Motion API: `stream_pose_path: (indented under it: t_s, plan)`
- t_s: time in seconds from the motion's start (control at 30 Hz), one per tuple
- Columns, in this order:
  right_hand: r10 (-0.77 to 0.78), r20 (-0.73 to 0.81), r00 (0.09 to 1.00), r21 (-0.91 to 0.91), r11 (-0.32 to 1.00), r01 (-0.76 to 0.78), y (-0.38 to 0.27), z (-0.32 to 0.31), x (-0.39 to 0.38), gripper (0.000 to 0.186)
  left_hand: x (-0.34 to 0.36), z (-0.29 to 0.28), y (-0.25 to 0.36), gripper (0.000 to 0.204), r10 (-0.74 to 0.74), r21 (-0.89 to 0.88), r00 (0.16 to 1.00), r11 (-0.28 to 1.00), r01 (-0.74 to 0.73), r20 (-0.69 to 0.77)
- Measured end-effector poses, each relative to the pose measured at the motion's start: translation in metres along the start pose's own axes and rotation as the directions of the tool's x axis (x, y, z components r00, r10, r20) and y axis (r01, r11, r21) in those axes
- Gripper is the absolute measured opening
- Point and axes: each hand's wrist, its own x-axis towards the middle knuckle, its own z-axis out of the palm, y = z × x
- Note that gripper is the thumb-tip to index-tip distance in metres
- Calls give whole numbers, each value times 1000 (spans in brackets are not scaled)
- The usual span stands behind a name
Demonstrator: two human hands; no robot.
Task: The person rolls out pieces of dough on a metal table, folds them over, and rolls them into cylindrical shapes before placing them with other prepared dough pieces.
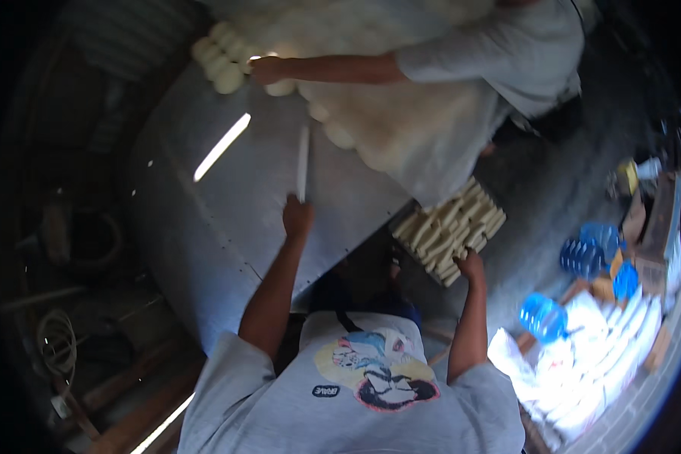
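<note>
My left hand (pixel 297 216) is closed round the near end of a long, narrow pale blade-like strip (pixel 303 163), which points away over the metal table (pixel 257 197). Blur hides whether it is a blade or a stick. Right of the table lies a batch of pale stick-shaped pieces (pixel 443 227), like dough strips, packed in rows. At its near right edge my right hand (pixel 471 265) has curled fingers; I cannot make out what they grip. Across the table, round pale dough pieces (pixel 223 64) sit in a cluster, with a co-worker's hand (pixel 268 70) at them.
A cloudy plastic sheet (pixel 408 129) covers more round pieces at the far side. The co-worker's grey sleeve (pixel 461 57) reaches over it. Blue plastic bottles (pixel 543 316) and white sacks (pixel 590 356) lie at right on the floor. A coiled pale hose (pixel 59 340) hangs at left.
</note>
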Motion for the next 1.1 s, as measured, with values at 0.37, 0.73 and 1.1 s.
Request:
stream_pose_path:
  t_s: [0.37, 0.73, 1.1]
  plan:
    - [-747, 576, 332, 782, 622, 40, -390, -31, -27, 39, -72, -81, -126, 33, -308, -404, 933, 889, 215, -183]
    - [-204, -182, 962, 892, 378, 248, -803, 140, 239, 29, -27, -68, -141, 19, -78, -376, 955, 926, -37, -286]
    - [-781, 264, 565, 883, -40, -468, -593, 45, 14, 22, -40, -86, -148, 25, -182, -304, 924, 950, 76, -336]
